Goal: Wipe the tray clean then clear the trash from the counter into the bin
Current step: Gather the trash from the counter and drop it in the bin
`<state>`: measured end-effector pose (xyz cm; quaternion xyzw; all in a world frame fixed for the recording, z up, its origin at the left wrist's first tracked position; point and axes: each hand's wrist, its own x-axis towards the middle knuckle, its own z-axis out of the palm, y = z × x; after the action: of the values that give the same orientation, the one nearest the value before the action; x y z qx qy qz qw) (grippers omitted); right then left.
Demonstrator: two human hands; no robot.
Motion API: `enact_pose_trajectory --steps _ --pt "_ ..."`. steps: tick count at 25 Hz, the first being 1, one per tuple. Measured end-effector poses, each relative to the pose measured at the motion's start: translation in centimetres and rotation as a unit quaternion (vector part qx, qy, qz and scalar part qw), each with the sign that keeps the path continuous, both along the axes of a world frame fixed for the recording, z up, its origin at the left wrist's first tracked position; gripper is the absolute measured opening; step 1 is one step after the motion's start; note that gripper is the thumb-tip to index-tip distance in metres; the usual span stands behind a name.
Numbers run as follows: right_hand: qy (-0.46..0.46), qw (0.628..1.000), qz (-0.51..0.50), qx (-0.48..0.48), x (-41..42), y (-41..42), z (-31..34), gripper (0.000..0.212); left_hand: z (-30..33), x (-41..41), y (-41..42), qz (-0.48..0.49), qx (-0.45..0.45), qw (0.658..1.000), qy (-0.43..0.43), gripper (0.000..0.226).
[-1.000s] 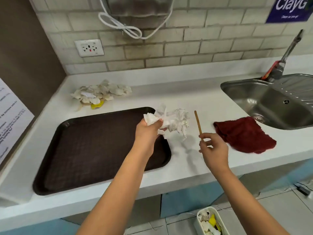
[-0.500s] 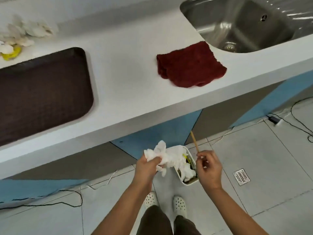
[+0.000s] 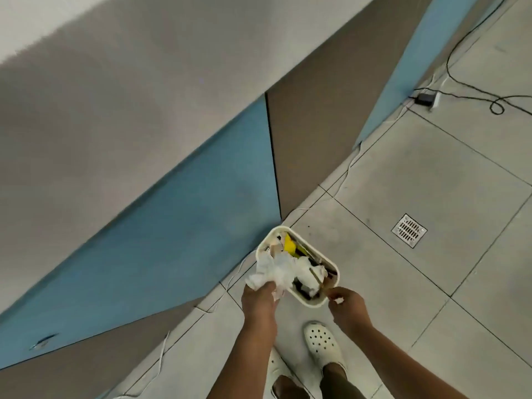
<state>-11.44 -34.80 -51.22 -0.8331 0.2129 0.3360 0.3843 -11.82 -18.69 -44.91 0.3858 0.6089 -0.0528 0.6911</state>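
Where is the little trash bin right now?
In the head view the bin sits on the floor tiles, low and right of centre, at the foot of the blue cabinet panel, just beyond both hands and left of the floor drain.

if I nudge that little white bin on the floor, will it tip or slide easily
Probably slides: the bin looks small and thin-walled, standing on smooth tile. It likely stays light, since mostly crumpled paper fills it. Tipping seems possible, as paper heaps above its rim.
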Motion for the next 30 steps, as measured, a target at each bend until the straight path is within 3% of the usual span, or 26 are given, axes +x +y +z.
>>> enact_pose_trajectory --steps 7,16,19,21,23,24,27,30 --pt "0.012 1.0 0.014 0.012 0.9 -0.3 -7.5 0.027 -10.2 2.1 -1.2 -0.081 0.089 0.992 0.041 0.039" --pt "-0.003 0.995 0.098 -0.001 4.0 1.5 -13.4 0.033 -16.4 6.8 -1.8 -0.255 0.309 0.911 0.097 0.033" --pt "0.0 0.992 0.126 -0.012 4.6 1.9 -14.5 0.033 -18.5 6.7 -1.7 -0.352 0.279 0.889 0.09 0.054" --pt "0.009 0.986 0.164 -0.015 4.9 2.4 -14.9 0.036 -19.5 6.1 -1.4 -0.453 0.195 0.866 0.079 0.073" --pt "0.021 0.982 0.185 -0.027 4.7 2.4 -14.9 0.045 -19.6 5.1 -1.2 -0.536 0.121 0.833 0.061 0.075" --pt "0.021 0.984 0.173 -0.032 4.5 2.2 -14.7 0.048 -19.5 4.5 -0.9 -0.538 0.11 0.834 0.048 0.068" --pt "-0.004 0.992 0.124 -0.038 3.3 1.3 -13.7 0.046 -18.9 2.8 -0.1 -0.431 0.1 0.896 0.029 0.049" --pt "-0.005 0.993 0.118 -0.022 2.0 1.0 -12.3 0.038 -17.6 1.6 0.7 -0.38 0.115 0.917 0.033 0.036"
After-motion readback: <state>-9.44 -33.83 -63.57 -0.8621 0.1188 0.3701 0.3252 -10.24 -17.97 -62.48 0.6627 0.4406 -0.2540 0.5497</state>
